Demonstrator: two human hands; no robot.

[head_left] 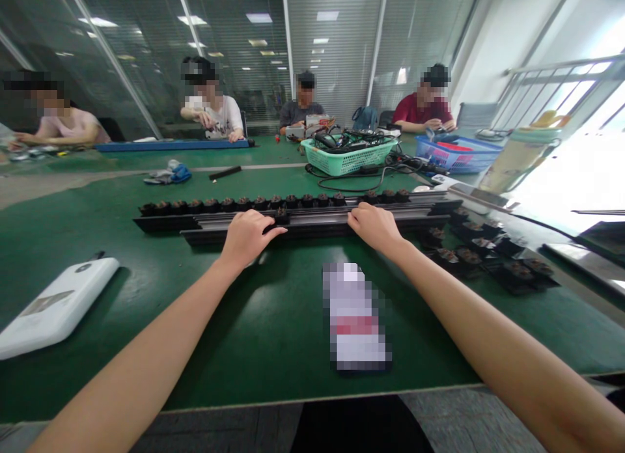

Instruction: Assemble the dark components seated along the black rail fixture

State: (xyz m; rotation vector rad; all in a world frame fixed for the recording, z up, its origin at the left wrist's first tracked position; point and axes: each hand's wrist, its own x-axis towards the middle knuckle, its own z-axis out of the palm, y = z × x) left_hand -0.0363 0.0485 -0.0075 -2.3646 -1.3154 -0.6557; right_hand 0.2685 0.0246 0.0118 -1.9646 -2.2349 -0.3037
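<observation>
Two long black rails lie side by side across the table. The back rail (168, 224) carries a row of several small black parts (258, 203) with copper-coloured tops. My left hand (249, 239) is closed over the front rail (317, 232), its thumb along the near side. One small black part (281, 215) sits on the rails right by my left fingertips; whether they touch it I cannot tell. Farther right, my right hand (375, 224) has its fingers curled down onto the front rail, the fingertips partly hidden.
Loose black parts (469, 256) are scattered at the right. A phone (359, 349) lies between my forearms on the green table (273, 362); a white device (63, 303) is at left. Farther back are a green cable basket (349, 159), a blue basket (459, 157) and several seated people.
</observation>
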